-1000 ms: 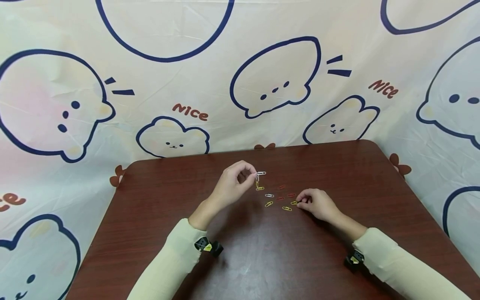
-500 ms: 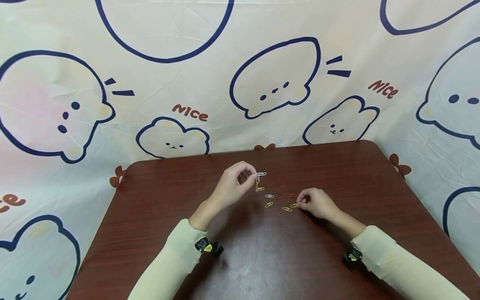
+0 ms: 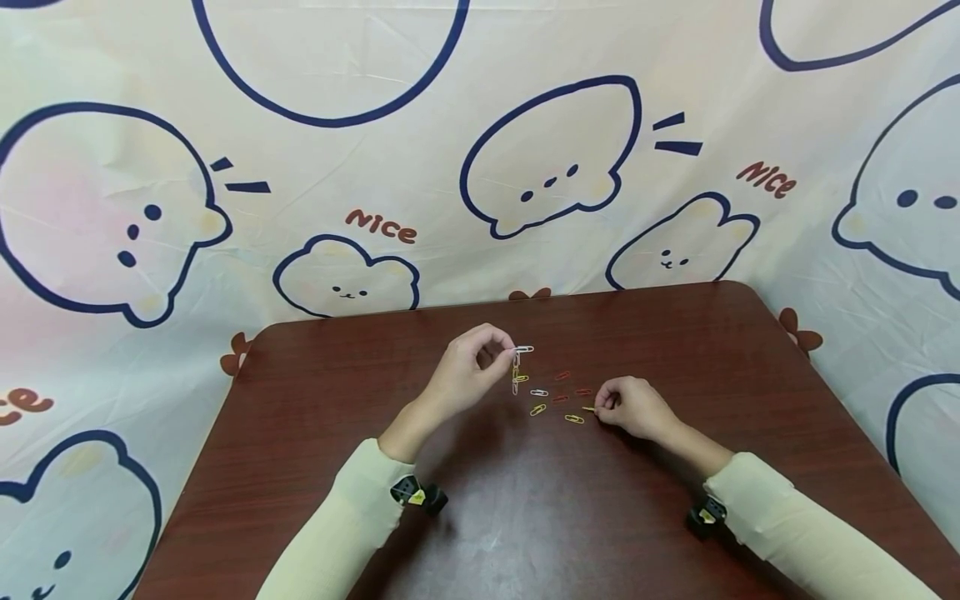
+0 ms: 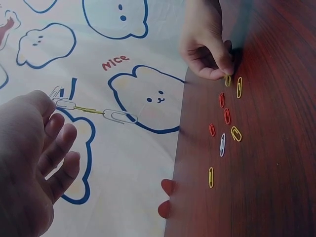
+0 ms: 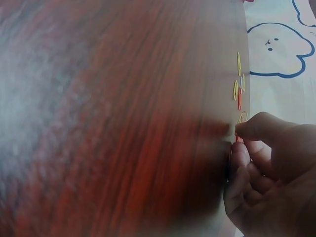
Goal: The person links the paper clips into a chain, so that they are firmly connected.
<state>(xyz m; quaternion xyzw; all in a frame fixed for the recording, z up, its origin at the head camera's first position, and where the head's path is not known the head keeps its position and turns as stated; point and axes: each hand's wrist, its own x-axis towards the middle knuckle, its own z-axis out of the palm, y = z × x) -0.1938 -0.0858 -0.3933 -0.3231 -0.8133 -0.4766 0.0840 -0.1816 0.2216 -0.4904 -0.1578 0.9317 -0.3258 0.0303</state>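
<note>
From the thumb and forefinger of my left hand [image 3: 467,367] hangs a chain of linked paper clips [image 4: 89,109], raised above the table. It has white clips at the fingers, a yellow clip [image 3: 515,373] below them and a white clip [image 4: 121,116] at the end. My right hand [image 3: 637,408], low over the table to the right, pinches a yellow paper clip [image 3: 589,409], seen edge-on in the head view. Its fingertips partly cover that clip in the right wrist view. Loose clips lie between the hands, among them a white clip [image 3: 538,392] and a yellow clip [image 3: 574,419].
Several more clips lie on the brown wooden table [image 3: 480,533]: red clips such as one [image 4: 227,116], and yellow clips including one [image 4: 236,134] and another [image 4: 211,177]. A printed cloth [image 3: 420,167] rises behind the table's far edge.
The yellow clip in my right fingers has turned from showing its loop to edge-on. The chain's lowest white clip has come more plainly into view. My left hand has hardly moved.
</note>
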